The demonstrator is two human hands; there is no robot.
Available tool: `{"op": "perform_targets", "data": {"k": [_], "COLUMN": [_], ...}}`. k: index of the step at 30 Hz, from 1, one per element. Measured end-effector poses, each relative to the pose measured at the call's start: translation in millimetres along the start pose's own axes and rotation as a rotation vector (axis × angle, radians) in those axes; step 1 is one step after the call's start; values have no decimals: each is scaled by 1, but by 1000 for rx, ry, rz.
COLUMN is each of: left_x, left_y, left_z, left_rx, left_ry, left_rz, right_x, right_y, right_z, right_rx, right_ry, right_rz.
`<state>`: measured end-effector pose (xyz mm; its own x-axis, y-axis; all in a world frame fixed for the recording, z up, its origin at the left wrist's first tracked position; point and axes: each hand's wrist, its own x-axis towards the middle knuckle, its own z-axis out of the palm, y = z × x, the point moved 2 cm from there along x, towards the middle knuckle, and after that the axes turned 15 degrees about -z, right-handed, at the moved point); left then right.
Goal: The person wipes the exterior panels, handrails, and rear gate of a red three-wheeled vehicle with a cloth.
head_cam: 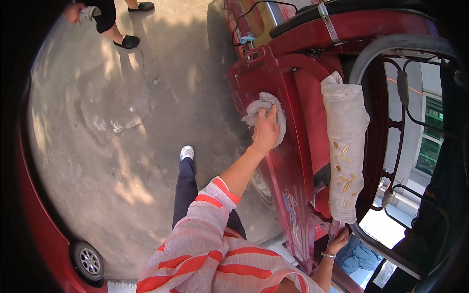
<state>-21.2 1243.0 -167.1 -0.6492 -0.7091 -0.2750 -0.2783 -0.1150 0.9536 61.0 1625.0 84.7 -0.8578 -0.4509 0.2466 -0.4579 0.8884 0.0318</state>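
Note:
My left hand (266, 129) presses a crumpled grey cloth (281, 122) against the red painted side panel (253, 82) of a small vehicle. The cloth bunches around and under my fingers. At the lower right, my right hand (339, 241), with a bangle at the wrist, is closed around a reddish bar at the lower end of a pale fabric cover (342, 146). Gold leaf embroidery decorates this cover, which is wrapped around part of the frame.
A co-worker in black shoes (127, 42) stands at the upper left, holding a light cloth (89, 13). A red car (47, 234) with a wheel (87, 260) is at the lower left. Curved grey tubing (388, 42) and dark metal rails stand at the right. The concrete floor (110, 154) has cracks.

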Motion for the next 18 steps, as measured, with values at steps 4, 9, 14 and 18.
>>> {"op": "perform_targets", "data": {"k": [4, 9, 14, 18], "left_x": [33, -4, 29, 28], "left_y": [6, 27, 32, 26], "left_z": [-10, 9, -6, -12], "left_rx": [-99, -261, -177, -78], "left_ry": [49, 142, 162, 113], "left_rz": [-53, 4, 84, 88], "right_x": [-10, -15, -12, -11], "right_y": [20, 24, 23, 23], "right_z": [0, -1, -2, -2], "right_rx": [-29, -191, -165, -273], "right_ry": [-40, -90, -129, -95], "right_rz": [-93, -290, -251, -338]}}
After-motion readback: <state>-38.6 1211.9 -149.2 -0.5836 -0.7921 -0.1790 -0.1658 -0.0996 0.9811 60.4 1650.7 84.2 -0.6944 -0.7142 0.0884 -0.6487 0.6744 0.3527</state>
